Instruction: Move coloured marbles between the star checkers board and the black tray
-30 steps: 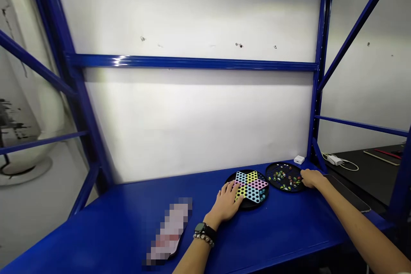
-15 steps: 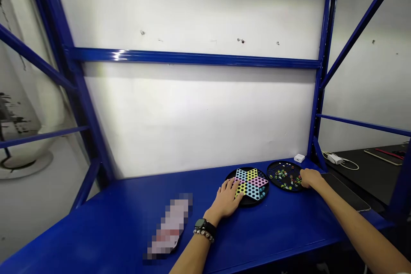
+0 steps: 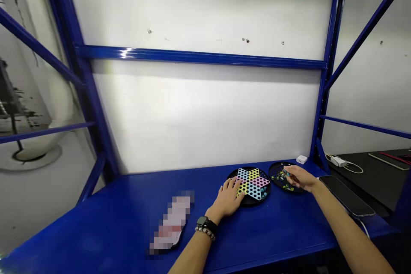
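Note:
My left hand (image 3: 227, 197), with a watch and a beaded bracelet at its wrist, lies with spread fingers on the left side of a round Chinese checkers board (image 3: 253, 185). A coloured star full of holes covers the board, and several blue marbles (image 3: 263, 192) sit at its right side. My right hand (image 3: 300, 177) is over a round black tray (image 3: 276, 168) of mixed marbles (image 3: 290, 188). Its fingertips are pinched on a small marble (image 3: 286, 173), which looks bluish. Part of the tray is hidden under this hand.
A pixelated pinkish phone-like object (image 3: 171, 224) lies on the blue shelf (image 3: 128, 218) at the left. Right of my right arm is a dark phone (image 3: 348, 195) with a white cable. A small white box (image 3: 302, 159) stands behind the tray, beside the blue rack post (image 3: 317, 107).
My right hand has moved left from the tray's right edge to over its middle, and a marble now shows at its fingertips. My left hand stays on the board. The view has shifted slightly.

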`<state>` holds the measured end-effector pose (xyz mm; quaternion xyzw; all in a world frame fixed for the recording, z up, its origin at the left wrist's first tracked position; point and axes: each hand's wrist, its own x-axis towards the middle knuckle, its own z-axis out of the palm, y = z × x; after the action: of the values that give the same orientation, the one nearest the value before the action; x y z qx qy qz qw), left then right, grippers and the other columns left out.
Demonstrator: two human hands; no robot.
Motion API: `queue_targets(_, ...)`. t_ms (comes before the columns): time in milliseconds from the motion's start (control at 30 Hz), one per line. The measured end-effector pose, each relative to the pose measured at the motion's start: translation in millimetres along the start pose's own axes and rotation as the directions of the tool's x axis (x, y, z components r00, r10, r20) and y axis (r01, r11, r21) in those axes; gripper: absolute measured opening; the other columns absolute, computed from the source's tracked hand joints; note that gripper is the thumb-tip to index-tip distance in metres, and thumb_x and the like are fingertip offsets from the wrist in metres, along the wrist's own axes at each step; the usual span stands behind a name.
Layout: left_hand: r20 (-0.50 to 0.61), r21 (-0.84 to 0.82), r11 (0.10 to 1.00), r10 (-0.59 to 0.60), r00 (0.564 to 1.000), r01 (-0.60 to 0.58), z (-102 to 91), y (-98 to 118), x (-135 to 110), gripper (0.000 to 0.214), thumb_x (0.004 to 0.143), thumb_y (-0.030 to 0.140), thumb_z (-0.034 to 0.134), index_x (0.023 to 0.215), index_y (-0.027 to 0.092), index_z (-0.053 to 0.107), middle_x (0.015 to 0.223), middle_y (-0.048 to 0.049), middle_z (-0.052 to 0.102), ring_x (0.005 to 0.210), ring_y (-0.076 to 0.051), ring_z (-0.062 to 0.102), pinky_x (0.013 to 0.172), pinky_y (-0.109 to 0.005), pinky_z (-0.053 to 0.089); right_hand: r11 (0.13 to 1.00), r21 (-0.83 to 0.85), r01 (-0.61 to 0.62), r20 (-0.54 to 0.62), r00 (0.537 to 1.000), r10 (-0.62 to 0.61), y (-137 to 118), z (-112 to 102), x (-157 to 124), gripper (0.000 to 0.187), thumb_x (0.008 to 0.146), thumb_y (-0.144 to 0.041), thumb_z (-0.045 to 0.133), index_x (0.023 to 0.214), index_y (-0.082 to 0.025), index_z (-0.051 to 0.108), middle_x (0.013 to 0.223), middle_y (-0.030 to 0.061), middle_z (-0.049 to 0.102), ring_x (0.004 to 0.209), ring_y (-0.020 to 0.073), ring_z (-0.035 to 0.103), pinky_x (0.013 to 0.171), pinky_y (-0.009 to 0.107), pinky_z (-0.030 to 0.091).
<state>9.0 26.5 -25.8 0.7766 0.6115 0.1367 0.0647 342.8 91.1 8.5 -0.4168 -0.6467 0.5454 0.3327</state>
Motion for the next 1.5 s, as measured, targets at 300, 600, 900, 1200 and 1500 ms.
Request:
queue_targets(300, -0.021, -0.001, 1.000, 0.016, 1.000, -0.016, 0.9, -1, 1, 0.056, 0.099, 0.049, 0.036, 0.149, 0.025, 0.041, 0.159, -0.0099, 0.037, 0.147, -0.035, 0.029, 0.116, -0.058, 0.031, 0.909, -0.388, 0.155, 0.050, 0.988, -0.147, 2, 67, 23, 0.038, 0.089, -0.056, 0.053, 0.079, -0.019, 0.054, 0.055, -0.0037, 0.057, 0.042, 0.0089, 0.043, 0.047, 0.023, 0.029)
queue_targets(600, -0.033, 0.000, 1.000, 0.010, 0.999, -0.010, 1.6, -1, 1, 0.055, 0.099, 0.051, 0.037, 0.148, 0.027, 0.043, 0.158, -0.0087, 0.038, 0.147, -0.033, 0.030, 0.116, -0.057, 0.032, 0.646, -0.728, 0.229, 0.043, 0.956, -0.290, 7, 86, 17, 0.017, 0.087, -0.037, 0.064, 0.093, -0.021, 0.067, 0.058, -0.0047, 0.052, 0.056, 0.0125, 0.046, 0.058, 0.025, 0.029)
queue_targets(900, 0.017, 0.013, 1.000, 0.008, 1.000, -0.008, -5.4, 2, 0, 0.057, 0.099, 0.050, 0.033, 0.150, 0.024, 0.040, 0.160, -0.0095, 0.034, 0.148, -0.033, 0.026, 0.118, -0.056, 0.029, 0.652, -0.690, 0.312, 0.041, 0.917, -0.396, 16, 83, 17, 0.019, 0.088, -0.034, 0.063, 0.082, -0.019, 0.072, 0.081, 0.0022, 0.060, 0.074, 0.0147, 0.054, 0.070, 0.026, 0.041)
queue_targets(1200, 0.010, 0.005, 1.000, 0.014, 1.000, -0.014, -4.0, 0, 0, 0.056, 0.099, 0.051, 0.034, 0.148, 0.026, 0.043, 0.159, -0.0091, 0.037, 0.147, -0.034, 0.029, 0.117, -0.056, 0.031, 0.711, -0.661, 0.238, -0.142, 0.891, -0.430, 14, 54, 20, 0.039, 0.095, -0.048, 0.049, 0.077, -0.019, 0.068, 0.085, 0.0035, 0.060, 0.075, 0.0154, 0.055, 0.074, 0.029, 0.045)
queue_targets(1500, -0.094, 0.028, 0.981, 0.192, 0.977, -0.190, -15.1, 30, -7, 0.047, 0.098, 0.036, 0.037, 0.143, 0.026, 0.048, 0.155, -0.0062, 0.042, 0.144, -0.029, 0.034, 0.121, -0.058, 0.020, 0.708, -0.698, 0.107, -0.247, 0.892, -0.379, 25, 19, 20, 0.038, 0.094, -0.051, 0.044, 0.082, -0.021, 0.064, 0.095, 0.0060, 0.062, 0.089, 0.0209, 0.058, 0.085, 0.033, 0.044)
